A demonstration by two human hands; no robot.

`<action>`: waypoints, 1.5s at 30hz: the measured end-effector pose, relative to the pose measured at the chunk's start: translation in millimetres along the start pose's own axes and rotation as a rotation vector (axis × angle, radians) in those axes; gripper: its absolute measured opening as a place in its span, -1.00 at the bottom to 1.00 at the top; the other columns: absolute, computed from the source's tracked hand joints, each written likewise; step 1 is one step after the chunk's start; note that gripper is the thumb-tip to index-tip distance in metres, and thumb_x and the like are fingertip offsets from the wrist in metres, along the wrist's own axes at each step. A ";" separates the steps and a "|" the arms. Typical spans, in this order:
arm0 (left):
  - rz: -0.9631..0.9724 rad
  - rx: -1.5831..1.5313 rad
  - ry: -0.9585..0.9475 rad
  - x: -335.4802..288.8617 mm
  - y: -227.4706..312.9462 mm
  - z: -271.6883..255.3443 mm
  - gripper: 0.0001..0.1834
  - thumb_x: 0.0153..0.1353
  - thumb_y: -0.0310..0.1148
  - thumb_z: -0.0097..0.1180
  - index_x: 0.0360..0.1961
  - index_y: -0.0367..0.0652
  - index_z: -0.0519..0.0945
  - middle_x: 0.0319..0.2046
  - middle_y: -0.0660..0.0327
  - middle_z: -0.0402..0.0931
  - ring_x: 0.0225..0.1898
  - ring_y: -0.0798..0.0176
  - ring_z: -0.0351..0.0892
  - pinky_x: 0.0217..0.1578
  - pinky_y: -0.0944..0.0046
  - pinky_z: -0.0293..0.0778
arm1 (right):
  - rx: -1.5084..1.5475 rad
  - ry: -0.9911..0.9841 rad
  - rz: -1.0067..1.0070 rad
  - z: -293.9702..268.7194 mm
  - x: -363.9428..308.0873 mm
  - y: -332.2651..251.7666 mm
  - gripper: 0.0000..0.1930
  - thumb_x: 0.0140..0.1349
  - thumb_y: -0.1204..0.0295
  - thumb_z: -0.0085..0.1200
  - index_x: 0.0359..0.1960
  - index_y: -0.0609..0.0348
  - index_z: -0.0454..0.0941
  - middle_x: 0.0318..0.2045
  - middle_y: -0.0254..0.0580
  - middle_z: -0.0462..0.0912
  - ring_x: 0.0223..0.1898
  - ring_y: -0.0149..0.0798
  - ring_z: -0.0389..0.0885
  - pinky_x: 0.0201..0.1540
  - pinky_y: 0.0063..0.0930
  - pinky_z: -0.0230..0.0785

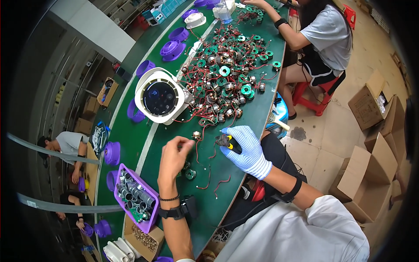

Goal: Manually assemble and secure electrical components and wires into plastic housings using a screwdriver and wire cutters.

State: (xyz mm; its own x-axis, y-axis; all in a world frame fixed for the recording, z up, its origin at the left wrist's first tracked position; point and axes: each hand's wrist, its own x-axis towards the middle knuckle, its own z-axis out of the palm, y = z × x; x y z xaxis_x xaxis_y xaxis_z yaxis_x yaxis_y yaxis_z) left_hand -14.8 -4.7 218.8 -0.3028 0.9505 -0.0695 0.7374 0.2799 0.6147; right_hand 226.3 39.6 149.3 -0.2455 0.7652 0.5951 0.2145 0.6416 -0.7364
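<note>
My left hand (173, 157), bare, is closed above the green bench, its thumb and fingers drawn together. Whatever it may hold is hidden. Just past its fingertips sits a small motor (197, 135) with red wires. My right hand (247, 150), in a blue-and-white striped glove, grips wire cutters (225, 141) with yellow-and-black handles; their jaws point toward my left hand. Cut pieces of red wire (221, 182) lie on the bench below the hands. A round green-topped motor (190, 174) rests beside my left wrist.
A large heap of motors (227, 72) with tangled red wires covers the bench ahead. Left of it stands a white round housing (142, 94). A purple basket (153, 222) of metal cylinders is by my left forearm. Another person (327, 39) sits at the far right; open cartons (364, 174) stand on the floor.
</note>
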 end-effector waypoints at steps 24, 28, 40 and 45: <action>-0.174 -0.919 0.375 -72.8 -12.0 25.0 -0.67 0.38 -0.48 0.31 0.08 -0.43 0.60 -0.15 0.08 0.72 -0.20 0.30 0.76 -0.15 0.40 0.68 | -0.324 -0.315 0.033 9.7 5.4 -17.8 -0.44 0.02 0.18 0.42 0.11 0.03 0.65 -0.17 -0.14 0.60 -0.07 -0.01 0.54 0.02 -0.09 0.38; -0.117 -0.886 0.377 -81.3 -18.1 37.2 -0.68 0.38 -0.50 0.30 0.09 -0.44 0.60 -0.17 0.09 0.71 -0.20 0.33 0.75 -0.16 0.42 0.67 | -0.388 -0.414 0.008 17.6 4.9 -18.4 -0.42 0.06 0.07 0.38 0.14 -0.04 0.64 -0.16 -0.18 0.59 -0.05 -0.06 0.54 0.01 -0.12 0.36; 0.010 -0.788 0.402 -84.6 -9.6 47.9 -0.66 0.34 -0.61 0.29 0.12 -0.45 0.61 -0.13 0.10 0.69 -0.17 0.40 0.71 -0.13 0.48 0.63 | -0.331 -0.397 -0.038 15.7 3.8 -16.4 -0.42 0.02 0.13 0.42 0.12 0.00 0.68 -0.18 -0.13 0.61 -0.13 -0.01 0.57 0.03 -0.10 0.40; 0.003 -0.776 0.390 -85.0 -6.2 49.7 -0.67 0.35 -0.61 0.28 0.12 -0.45 0.61 -0.13 0.10 0.69 -0.17 0.42 0.70 -0.11 0.48 0.63 | -0.327 -0.421 -0.029 16.4 2.6 -15.6 -0.43 0.02 0.13 0.42 0.12 0.00 0.69 -0.17 -0.14 0.62 -0.13 -0.02 0.56 0.02 -0.10 0.41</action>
State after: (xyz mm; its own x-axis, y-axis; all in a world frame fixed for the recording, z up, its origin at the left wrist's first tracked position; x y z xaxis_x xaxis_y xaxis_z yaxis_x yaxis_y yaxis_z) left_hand 36.3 -80.6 181.9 -0.5913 0.7975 0.1198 0.1612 -0.0286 0.9865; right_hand 206.8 30.7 157.1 -0.5993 0.7023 0.3843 0.4688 0.6970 -0.5427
